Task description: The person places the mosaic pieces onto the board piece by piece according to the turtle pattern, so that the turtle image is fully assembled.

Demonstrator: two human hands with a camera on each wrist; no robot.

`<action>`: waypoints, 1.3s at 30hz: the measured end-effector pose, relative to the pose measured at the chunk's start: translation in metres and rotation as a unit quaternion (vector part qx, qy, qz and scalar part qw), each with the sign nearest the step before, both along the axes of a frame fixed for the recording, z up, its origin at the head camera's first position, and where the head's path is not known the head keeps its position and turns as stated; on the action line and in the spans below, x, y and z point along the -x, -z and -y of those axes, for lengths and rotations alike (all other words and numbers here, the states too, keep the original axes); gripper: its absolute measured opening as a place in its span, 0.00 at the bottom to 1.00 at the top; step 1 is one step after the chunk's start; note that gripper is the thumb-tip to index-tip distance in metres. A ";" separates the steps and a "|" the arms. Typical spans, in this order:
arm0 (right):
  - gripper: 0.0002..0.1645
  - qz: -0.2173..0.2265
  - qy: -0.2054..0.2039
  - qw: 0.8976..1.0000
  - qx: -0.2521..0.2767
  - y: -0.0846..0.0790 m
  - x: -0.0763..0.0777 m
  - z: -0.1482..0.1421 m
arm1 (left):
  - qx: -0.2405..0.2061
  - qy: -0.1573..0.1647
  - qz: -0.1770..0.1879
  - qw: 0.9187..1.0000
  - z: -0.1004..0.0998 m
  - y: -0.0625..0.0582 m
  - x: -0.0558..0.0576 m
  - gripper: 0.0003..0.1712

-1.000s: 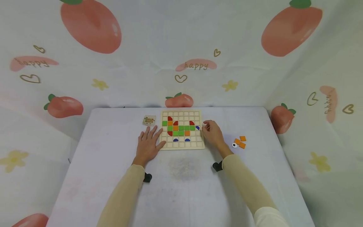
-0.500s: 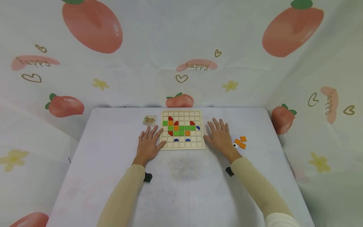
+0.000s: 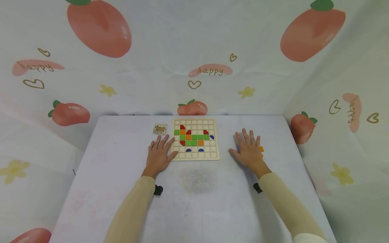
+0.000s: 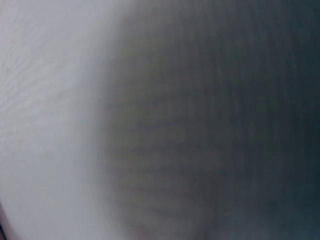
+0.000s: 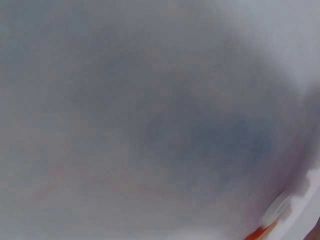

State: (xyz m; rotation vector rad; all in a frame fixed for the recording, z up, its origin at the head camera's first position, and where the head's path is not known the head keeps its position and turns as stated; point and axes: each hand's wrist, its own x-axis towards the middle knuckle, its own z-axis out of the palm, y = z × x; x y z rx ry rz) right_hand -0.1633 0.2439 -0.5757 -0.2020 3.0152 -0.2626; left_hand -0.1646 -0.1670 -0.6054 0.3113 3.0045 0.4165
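A wooden grid board [image 3: 209, 156] lies near the back of the table, bearing green and orange squares, red quarter-round pieces and blue half-round pieces. My left hand [image 3: 157, 158] rests with spread fingers at the board's left edge, thumb and fingertips right at the rim. To the right of the board, my right hand [image 3: 249, 153] spreads its fingers, palm down, and holds nothing visible. It partly covers some loose orange square tiles [image 3: 261, 148]. In the right wrist view, an orange tile [image 5: 257, 234] and a white piece [image 5: 276, 207] show at the lower right corner.
A small pattern card [image 3: 160, 129] lies left of the board, just beyond the left fingertips. The white-covered table [image 3: 197, 209] meets a printed cloth backdrop [image 3: 146, 84] at its back edge. The left wrist view is mostly blurred and dark.
My right hand has drawn away from the board's right edge, its curled fingers spreading out, and moved right over the loose tiles. The left hand has stayed in place.
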 end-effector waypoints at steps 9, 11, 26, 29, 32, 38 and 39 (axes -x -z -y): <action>0.49 -0.001 0.013 0.999 0.035 0.001 -0.014 -0.040 | 0.011 0.000 0.001 1.000 0.000 0.001 0.002 0.42; 0.48 0.004 0.022 0.999 0.050 0.001 -0.017 -0.048 | 0.011 0.000 0.003 1.000 -0.001 0.001 0.002 0.42; 0.30 -0.052 0.034 0.993 0.105 0.013 -0.034 -0.084 | 0.015 -0.003 0.005 1.000 0.000 0.006 0.004 0.42; 0.27 -0.062 0.025 0.993 0.099 0.015 -0.036 -0.086 | 0.021 -0.003 0.008 1.000 0.000 0.006 0.004 0.42; 0.25 -0.073 0.012 0.993 0.096 0.017 -0.038 -0.086 | 0.024 -0.002 0.009 1.000 0.000 0.006 0.004 0.42; 0.21 -0.114 -0.013 0.988 0.104 0.021 -0.041 -0.085 | 0.021 -0.003 0.012 1.000 0.000 0.005 0.004 0.42; 0.20 -0.121 -0.016 0.987 0.106 0.022 -0.041 -0.085 | 0.022 -0.003 0.014 1.000 0.001 0.005 0.004 0.42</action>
